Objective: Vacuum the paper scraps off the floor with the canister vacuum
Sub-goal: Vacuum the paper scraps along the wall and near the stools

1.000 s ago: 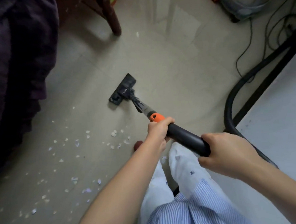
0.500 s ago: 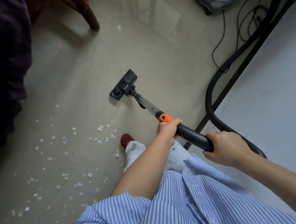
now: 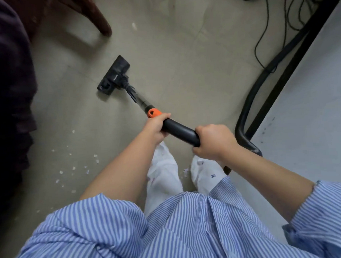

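Floor [image 3: 181, 54] is pale beige-grey tile w/ faint grout lines, soft daylight glare across the top middle. Dark wooden furniture leg [image 3: 96, 15] stands near the top edge, casting a shadow to its left. Dark purple-black fabric [image 3: 6, 95] fills the whole left edge, draped down to floor level. On the right, a white panel [image 3: 312, 104] w/ a black strip along its edge runs diagonally. Thin black cables [image 3: 267, 29] loop on the tile, top right corner.

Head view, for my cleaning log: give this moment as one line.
left hand: grips black vacuum handle | right hand: grips it | black floor nozzle: on bare floor | white paper scraps: uncollected
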The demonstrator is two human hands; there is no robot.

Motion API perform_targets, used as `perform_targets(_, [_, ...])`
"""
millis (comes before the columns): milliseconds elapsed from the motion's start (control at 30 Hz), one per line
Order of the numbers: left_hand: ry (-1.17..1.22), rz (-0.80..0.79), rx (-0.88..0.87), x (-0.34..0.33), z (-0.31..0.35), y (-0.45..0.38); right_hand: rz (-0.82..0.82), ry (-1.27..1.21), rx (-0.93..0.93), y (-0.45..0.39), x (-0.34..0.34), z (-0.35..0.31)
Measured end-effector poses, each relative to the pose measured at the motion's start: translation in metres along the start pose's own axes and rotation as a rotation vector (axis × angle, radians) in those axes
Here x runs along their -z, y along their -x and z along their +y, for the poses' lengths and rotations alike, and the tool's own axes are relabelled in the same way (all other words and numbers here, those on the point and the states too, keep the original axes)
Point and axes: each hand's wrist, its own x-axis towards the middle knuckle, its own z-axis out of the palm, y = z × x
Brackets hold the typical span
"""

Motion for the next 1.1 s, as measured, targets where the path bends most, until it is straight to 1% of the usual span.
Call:
perform_targets(100, [-0.047, 0.027, 0.005, 0.026, 0.044, -0.010, 0.032, -0.048, 0.002, -0.033, 0.017, -0.036])
perform_targets(200, [-0.092, 0.053, -0.027, 0.055, 0.091, -0.016, 0.068, -0.091, 0.015, -0.068, 0.029, -0.079])
perform_targets(333, [-0.140, 0.125, -0.048, 0.084, 0.137, -0.032, 0.086, -0.136, 0.023, -0.107, 0.041, -0.123])
perform_targets(400, [-0.185, 0.146, -0.050, 0.093, 0.151, -0.038, 0.095, -0.174, 0.020, -0.118, 0.044, -0.136])
perform_targets(500, [-0.253, 0.136, -0.052, 0.095, 0.155, -0.043, 0.086, -0.209, -0.006, -0.121, 0.039, -0.137])
perform_targets(667, [-0.362, 0.176, -0.022, 0.078, 0.128, -0.044, 0.062, -0.296, -0.047, -0.103, 0.014, -0.115])
perform_targets(800, [-0.321, 0.157, -0.056, 0.055, 0.089, -0.040, 0.090, -0.301, -0.066, -0.069, 0.009, -0.082])
perform_targets(967, [-0.204, 0.085, -0.093, -0.010, 0.010, -0.012, 0.114, -0.242, -0.136, 0.007, 0.004, -0.006])
perform_targets(1100, [-0.227, -0.010, -0.036, -0.064, -0.068, 0.023, 0.073, -0.269, -0.264, 0.085, -0.018, 0.050])
